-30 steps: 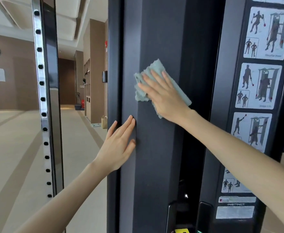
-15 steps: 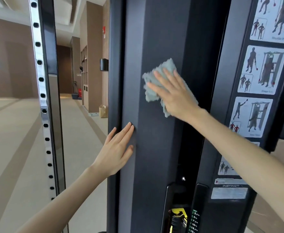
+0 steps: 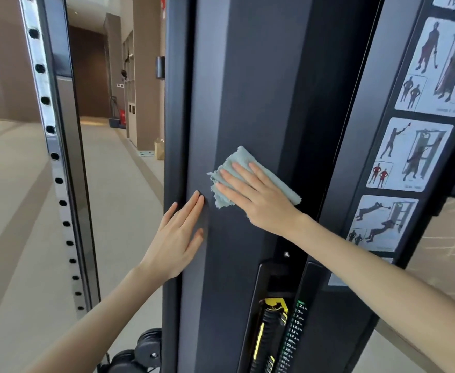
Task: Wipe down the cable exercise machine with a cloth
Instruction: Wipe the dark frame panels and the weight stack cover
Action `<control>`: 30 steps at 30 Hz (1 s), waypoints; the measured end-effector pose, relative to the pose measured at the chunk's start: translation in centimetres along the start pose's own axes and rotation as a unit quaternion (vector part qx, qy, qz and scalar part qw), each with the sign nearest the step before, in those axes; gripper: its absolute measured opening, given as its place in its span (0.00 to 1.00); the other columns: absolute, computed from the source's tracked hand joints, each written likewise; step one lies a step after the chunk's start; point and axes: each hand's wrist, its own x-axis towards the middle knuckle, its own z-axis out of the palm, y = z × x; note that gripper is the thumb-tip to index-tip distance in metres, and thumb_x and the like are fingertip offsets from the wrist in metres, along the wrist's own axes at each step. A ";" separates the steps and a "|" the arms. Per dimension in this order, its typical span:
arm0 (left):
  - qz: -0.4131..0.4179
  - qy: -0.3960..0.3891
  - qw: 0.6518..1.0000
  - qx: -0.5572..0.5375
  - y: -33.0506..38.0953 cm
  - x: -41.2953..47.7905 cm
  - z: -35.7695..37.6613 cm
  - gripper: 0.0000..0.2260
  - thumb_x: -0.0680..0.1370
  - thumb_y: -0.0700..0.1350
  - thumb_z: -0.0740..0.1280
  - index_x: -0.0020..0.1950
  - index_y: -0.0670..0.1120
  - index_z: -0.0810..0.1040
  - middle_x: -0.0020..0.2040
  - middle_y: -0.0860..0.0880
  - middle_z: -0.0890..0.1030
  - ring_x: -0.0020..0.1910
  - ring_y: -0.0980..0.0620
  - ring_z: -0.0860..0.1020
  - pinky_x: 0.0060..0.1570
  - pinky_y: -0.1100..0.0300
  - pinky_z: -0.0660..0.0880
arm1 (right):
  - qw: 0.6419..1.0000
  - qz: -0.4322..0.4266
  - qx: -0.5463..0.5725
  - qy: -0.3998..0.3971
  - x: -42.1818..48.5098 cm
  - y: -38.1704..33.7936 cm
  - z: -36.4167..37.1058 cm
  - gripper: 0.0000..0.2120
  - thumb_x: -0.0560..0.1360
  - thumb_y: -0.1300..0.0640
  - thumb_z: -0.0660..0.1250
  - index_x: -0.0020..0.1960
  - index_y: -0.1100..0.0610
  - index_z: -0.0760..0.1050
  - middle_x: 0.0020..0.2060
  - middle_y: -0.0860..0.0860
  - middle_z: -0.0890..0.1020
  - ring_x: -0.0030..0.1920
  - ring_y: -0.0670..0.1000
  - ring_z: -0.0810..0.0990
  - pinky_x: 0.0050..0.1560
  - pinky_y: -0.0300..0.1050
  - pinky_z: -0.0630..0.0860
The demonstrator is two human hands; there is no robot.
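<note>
Your right hand (image 3: 261, 200) is pressing the pale green cloth (image 3: 250, 179) flat against the black machine column (image 3: 247, 76), fingers straight. Left hand (image 3: 179, 238) rests flat and relaxed on the column's edge just beside it (exercise stickers (image 3: 412, 154) sit off right, weight scale (image 3: 291, 337) below).

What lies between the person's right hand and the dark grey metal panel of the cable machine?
A crumpled pale green cloth lies there: the right hand presses it flat against the dark grey metal panel, as the head view shows.
</note>
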 end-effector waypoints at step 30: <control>-0.115 -0.001 0.992 -0.056 2.7 -8.8 8.9 0.31 0.76 0.40 0.55 0.79 0.44 0.51 0.77 0.54 0.50 0.77 0.56 0.52 0.76 0.56 0.46 | 0.991 0.057 0.001 0.123 -0.6 -0.6 2.3 0.25 0.74 0.73 0.60 0.69 0.60 0.72 0.68 0.57 0.73 0.69 0.62 0.70 0.73 0.58 0.57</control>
